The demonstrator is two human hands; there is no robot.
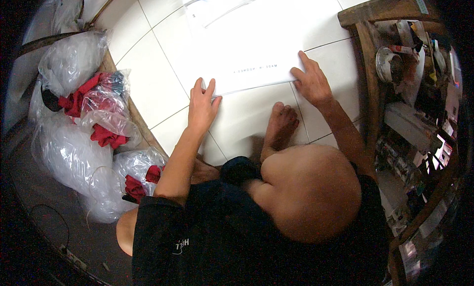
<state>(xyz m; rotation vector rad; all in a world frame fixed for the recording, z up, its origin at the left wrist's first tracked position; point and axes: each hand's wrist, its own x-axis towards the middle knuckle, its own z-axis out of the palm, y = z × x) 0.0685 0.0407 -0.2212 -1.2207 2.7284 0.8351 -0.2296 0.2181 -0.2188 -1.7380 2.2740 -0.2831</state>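
A flat white sheet-like pack (247,44), possibly plastic bags, lies on the tiled floor in front of me with a small line of print along its near edge. It is so bright that its layers are hard to make out. At its near left corner is my left hand (201,108), fingers stretched and apart, touching the edge. My right hand (314,83) rests at the near right corner with its fingers spread, thumb side against the pack. Both hands are open, and neither lifts anything.
Clear plastic bags (74,152) with red cloth (106,137) inside are heaped on the left, beside a wooden edge (140,125). To the right stands a wooden shelf (368,63) crowded with odds and ends, including a round spool-like item (390,64). My bare foot (281,125) is near the pack.
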